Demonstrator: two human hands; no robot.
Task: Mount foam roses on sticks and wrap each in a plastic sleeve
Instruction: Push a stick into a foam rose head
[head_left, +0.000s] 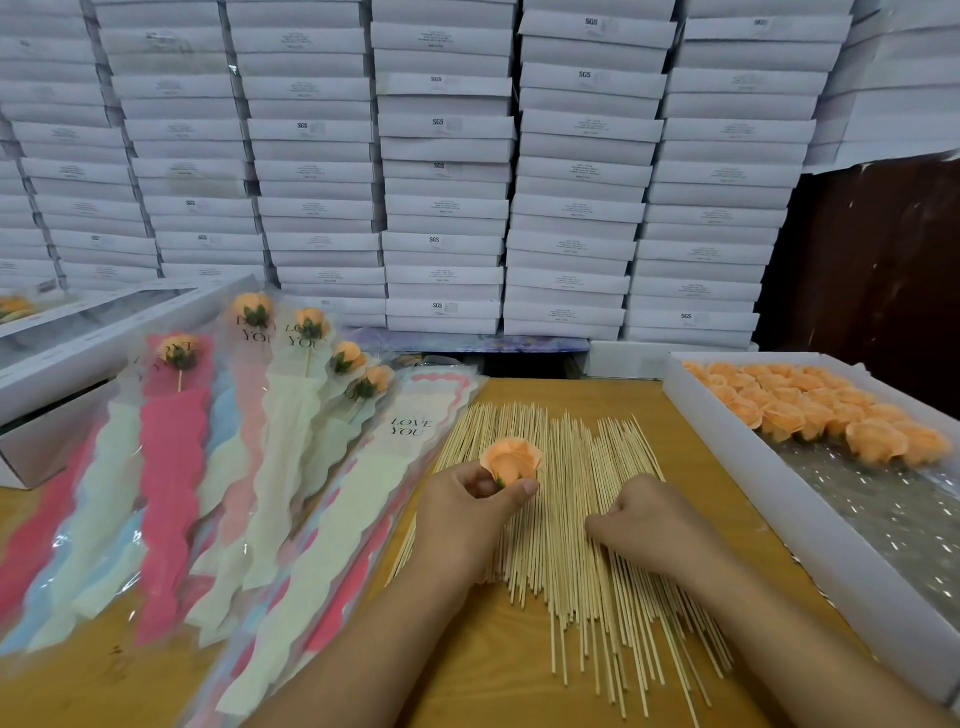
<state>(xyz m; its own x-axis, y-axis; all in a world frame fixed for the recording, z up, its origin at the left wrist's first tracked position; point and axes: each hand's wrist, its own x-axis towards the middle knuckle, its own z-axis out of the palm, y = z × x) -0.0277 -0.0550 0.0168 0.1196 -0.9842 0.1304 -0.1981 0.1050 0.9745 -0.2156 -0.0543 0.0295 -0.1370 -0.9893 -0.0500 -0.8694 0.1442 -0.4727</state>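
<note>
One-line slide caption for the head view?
Left hand holds a peach foam rose while right hand picks at the spread sticks.

Peach-orange foam rose (511, 461), green base. Pale tan sticks (576, 519) on ochre-brown table (493, 670). Sleeves (208, 493) scalloped in pink, pale green, light blue, black "LOVE YOU" print. White tray (737, 467) of peach-orange roses (810, 410). White stacked boxes (447, 156).

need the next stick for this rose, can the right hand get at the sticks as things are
Probably yes. The right hand already rests, fingers curled, on the sticks spread loose on the table, nothing covering them. The left hand holds the foam rose off to the side.
</note>
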